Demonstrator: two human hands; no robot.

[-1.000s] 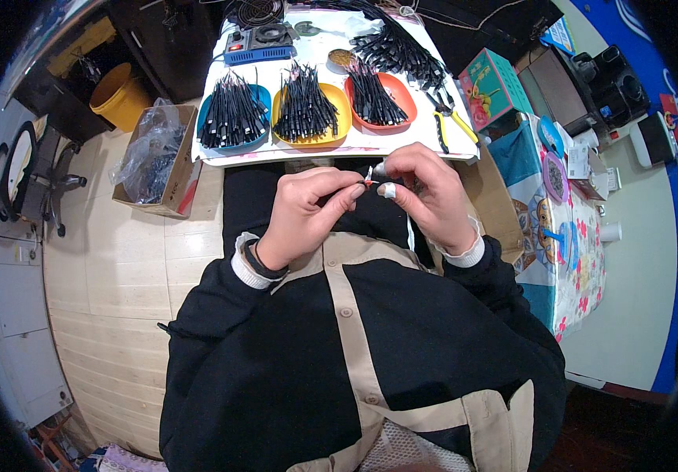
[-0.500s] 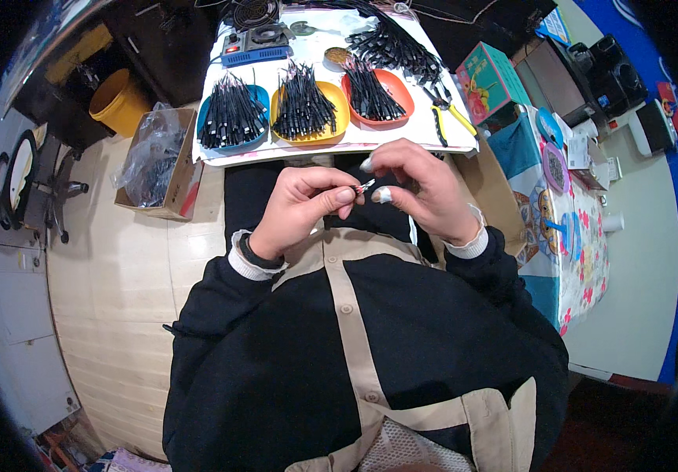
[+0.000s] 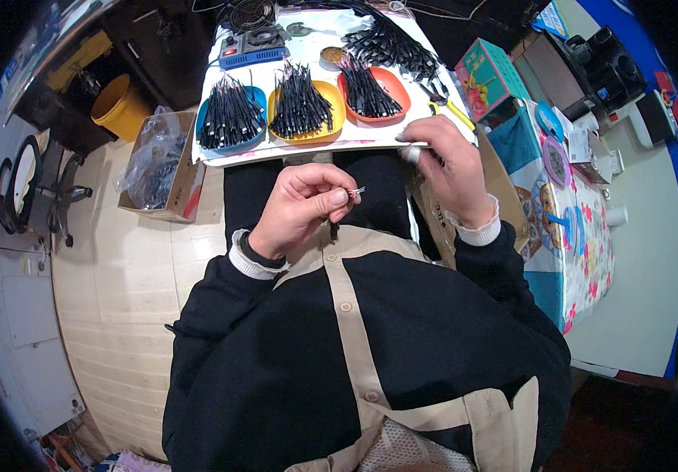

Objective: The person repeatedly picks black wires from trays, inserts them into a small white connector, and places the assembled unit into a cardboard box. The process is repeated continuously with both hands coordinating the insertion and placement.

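My left hand (image 3: 298,206) is closed over my lap, pinching a short black cable (image 3: 357,191) between thumb and fingers. Thin wire ends, reddish and pale, stick out past the fingertips toward the right. My right hand (image 3: 455,171) hovers off the table's front right edge, thumb and index finger apart, with nothing visible in it. Pale coverings sit on its thumb and index tips. Just beyond that hand, yellow-handled pliers (image 3: 458,115) lie on the white table (image 3: 319,152).
Bundles of black cables fill a blue tray (image 3: 258,97), a yellow tray (image 3: 339,124) and an orange tray (image 3: 403,85). Behind them are a blue-based burner (image 3: 252,53), a small round tin (image 3: 332,56) and a loose cable pile (image 3: 390,41). A cardboard box (image 3: 187,177) stands left.
My right hand has drawn away from the wire ends, toward the right and up to the table edge. My left hand keeps its grip on the cable, nearly in place.
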